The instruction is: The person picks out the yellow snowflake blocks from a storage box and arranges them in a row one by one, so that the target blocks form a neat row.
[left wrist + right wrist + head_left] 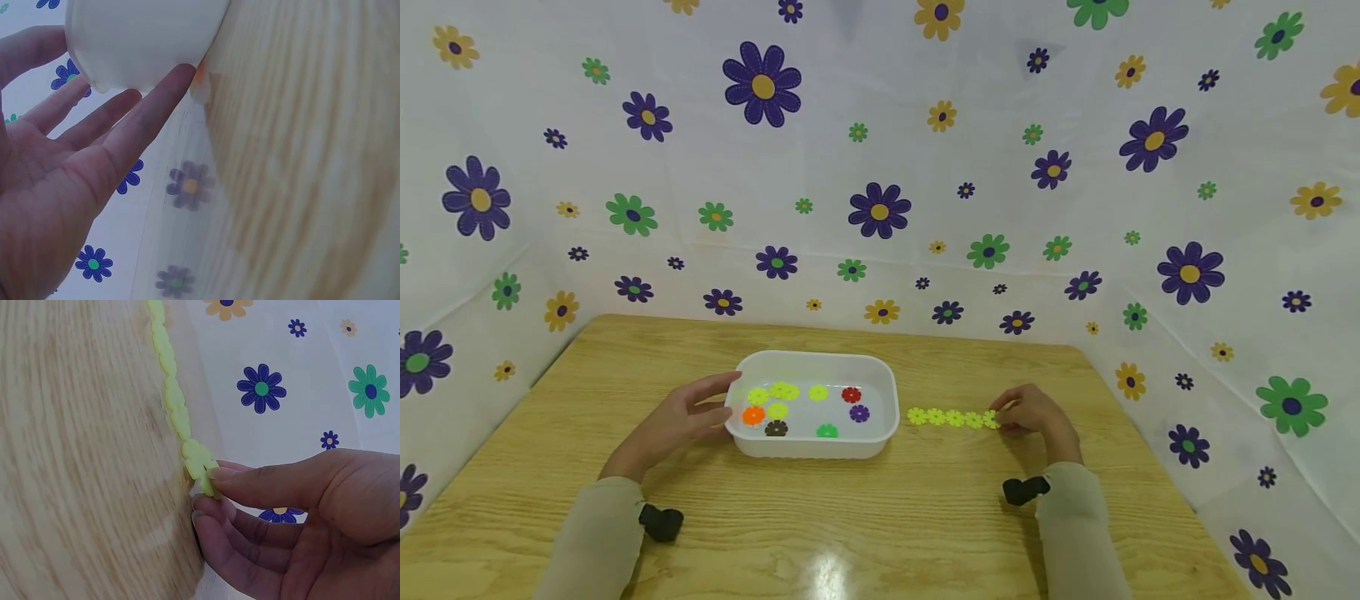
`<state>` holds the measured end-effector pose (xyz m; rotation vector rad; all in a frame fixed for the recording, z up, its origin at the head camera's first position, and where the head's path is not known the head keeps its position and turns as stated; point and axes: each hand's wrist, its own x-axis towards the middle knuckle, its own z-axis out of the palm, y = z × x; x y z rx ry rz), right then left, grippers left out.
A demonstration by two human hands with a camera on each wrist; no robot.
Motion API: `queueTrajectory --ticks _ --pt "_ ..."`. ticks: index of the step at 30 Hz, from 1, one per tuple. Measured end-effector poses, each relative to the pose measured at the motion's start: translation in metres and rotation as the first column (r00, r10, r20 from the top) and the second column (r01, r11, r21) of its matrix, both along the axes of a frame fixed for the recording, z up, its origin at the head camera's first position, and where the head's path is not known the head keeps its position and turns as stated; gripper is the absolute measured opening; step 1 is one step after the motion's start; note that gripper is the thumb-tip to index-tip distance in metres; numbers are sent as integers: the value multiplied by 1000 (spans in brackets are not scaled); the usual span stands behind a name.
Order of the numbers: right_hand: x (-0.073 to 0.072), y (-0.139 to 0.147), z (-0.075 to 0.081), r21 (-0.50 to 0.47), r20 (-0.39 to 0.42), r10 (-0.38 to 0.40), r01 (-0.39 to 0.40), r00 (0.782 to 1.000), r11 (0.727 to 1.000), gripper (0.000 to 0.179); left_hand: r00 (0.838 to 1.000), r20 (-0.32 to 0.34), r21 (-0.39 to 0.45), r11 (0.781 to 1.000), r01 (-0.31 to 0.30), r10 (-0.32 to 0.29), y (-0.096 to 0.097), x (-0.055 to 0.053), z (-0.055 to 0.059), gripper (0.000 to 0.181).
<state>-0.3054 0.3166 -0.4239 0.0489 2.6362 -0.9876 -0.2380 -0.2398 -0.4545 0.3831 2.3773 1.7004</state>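
Observation:
A chain of several yellow flower-shaped linking discs [954,418] lies in a row to the right of the white tray [812,450]. My right hand [1033,417] pinches the disc at the chain's right end. The right wrist view has the thumb on that end disc [199,461], which is tilted against the rest. At the tray's left end is my left hand [679,417], its fairly straight fingers touching the outer wall. In the left wrist view the fingertips meet the tray's side [140,44].
Inside the tray are loose discs: several yellow ones, an orange disc [753,415], a brown one [777,428], a green one [827,431], a red one [852,395] and a purple one [860,413]. A flower-patterned sheet [820,167] surrounds the wooden table [850,525].

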Motion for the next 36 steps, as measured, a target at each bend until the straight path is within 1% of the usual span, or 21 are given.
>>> queueTrajectory --ticks 9,12,21,25,32,36 --pt "0 -3 0 5 4 -25 25 1000 1000 23 1000 0 1 1000 3 -3 0 -1 -1 67" --pt "0 -3 0 11 -1 -15 15 1000 1000 23 1000 8 2 1000 -1 1 0 -1 -1 67" --pt "1 -6 1 18 -15 -16 16 1000 1000 23 1000 -4 10 1000 10 -10 -1 -1 -1 68" --pt "2 -7 1 18 -24 -4 5 1000 1000 23 1000 2 14 1000 8 -8 -1 -1 -1 68" --pt "0 -4 3 -12 -26 49 -49 998 999 20 1000 0 12 1000 11 -11 0 -1 0 67" --pt "1 -5 2 6 -30 21 -21 999 1000 22 1000 -2 16 1000 9 -9 0 -1 -1 67"
